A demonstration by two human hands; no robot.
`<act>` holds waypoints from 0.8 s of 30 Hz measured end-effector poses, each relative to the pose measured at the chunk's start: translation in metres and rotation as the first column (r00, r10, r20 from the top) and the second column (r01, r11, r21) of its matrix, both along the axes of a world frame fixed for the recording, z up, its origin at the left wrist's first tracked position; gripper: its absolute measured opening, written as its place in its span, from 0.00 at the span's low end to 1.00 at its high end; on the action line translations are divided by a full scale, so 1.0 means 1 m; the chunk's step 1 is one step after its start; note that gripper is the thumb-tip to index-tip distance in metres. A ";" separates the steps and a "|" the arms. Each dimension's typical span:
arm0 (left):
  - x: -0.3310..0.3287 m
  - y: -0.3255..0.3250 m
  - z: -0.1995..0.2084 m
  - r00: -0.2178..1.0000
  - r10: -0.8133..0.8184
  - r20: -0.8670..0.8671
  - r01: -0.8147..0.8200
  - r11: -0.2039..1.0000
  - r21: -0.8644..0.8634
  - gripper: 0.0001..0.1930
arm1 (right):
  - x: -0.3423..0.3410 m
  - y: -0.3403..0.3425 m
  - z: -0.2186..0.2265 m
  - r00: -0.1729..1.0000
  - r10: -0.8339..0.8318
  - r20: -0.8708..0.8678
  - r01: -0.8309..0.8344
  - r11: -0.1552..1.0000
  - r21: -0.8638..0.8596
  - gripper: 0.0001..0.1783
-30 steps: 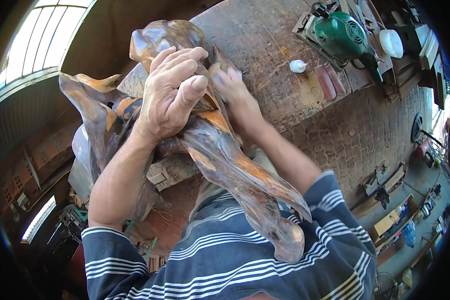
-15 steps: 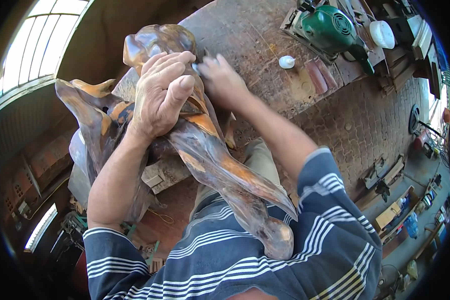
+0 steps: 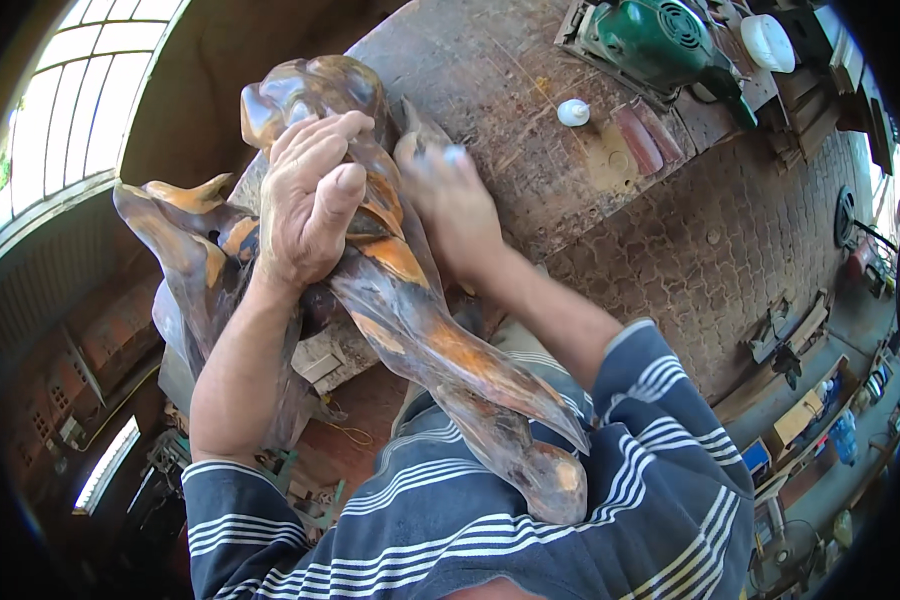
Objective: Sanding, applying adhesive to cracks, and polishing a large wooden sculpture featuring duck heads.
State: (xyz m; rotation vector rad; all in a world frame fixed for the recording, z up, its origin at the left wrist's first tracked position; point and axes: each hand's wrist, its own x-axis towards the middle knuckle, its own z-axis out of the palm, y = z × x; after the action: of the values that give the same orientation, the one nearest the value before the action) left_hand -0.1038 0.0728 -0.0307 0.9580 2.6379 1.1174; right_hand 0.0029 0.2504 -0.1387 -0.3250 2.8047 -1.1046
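A polished, twisting piece of driftwood (image 3: 410,275), brown and grey with orange patches, leans from the workbench across my lap. Its rounded knobby end lies on the bench and a long limb reaches down against my shirt. My left hand (image 3: 315,200) rests on the upper part of the wood, fingers loosely bent and thumb standing apart, not wrapped round it. Along the wood's right side, my right hand (image 3: 455,205) is smeared by motion with its fingers bent. Something small and pale blue shows at its fingertips, too blurred to name.
On the worn wooden bench (image 3: 490,70) stand a small white bottle (image 3: 573,112), reddish-brown blocks (image 3: 645,137) and a green power tool (image 3: 650,45). Beside the tool is a round white container (image 3: 767,43). Brick paving (image 3: 710,240) and cluttered shelves (image 3: 810,420) lie to the right.
My right hand has shifted down and to the right along the wood's side. My left hand stays on the wood, while the whole view has tilted slightly.
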 end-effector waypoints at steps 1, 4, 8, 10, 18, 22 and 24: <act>-0.002 0.003 0.001 1.000 -0.003 -0.014 0.003 1.000 0.000 0.38 | -0.017 0.000 -0.008 0.998 -0.054 -0.045 0.054 0.999 0.002 0.32; -0.001 -0.003 0.005 1.000 -0.003 0.002 0.003 1.000 0.011 0.38 | 0.052 -0.032 -0.003 0.988 -0.069 -0.140 0.084 0.991 0.107 0.33; 0.005 -0.004 0.002 0.999 0.029 -0.022 -0.030 0.999 -0.021 0.34 | 0.077 -0.026 -0.008 0.985 -0.026 -0.173 0.005 0.993 -0.120 0.35; 0.003 -0.001 0.005 1.000 0.004 -0.028 -0.004 1.000 -0.013 0.33 | 0.022 -0.012 -0.013 0.994 -0.047 -0.100 0.040 0.996 -0.076 0.31; -0.002 0.007 0.009 1.000 -0.006 0.009 0.007 1.000 -0.019 0.24 | -0.077 0.021 -0.077 0.901 -0.158 0.405 0.372 0.761 -0.532 0.31; 0.000 -0.003 0.006 1.000 0.010 -0.012 -0.010 0.998 -0.059 0.23 | 0.033 0.002 -0.032 0.945 -0.288 0.157 0.328 0.825 -0.460 0.26; -0.002 -0.001 0.007 1.000 0.000 -0.017 -0.001 0.997 -0.081 0.23 | 0.031 -0.011 -0.034 0.940 -0.336 0.052 0.324 0.841 -0.432 0.23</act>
State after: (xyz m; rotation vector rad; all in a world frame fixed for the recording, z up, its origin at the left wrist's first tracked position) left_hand -0.1062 0.0722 -0.0240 0.9559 2.6745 0.9986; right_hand 0.0341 0.2398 -0.1731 0.1274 2.6674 -1.8219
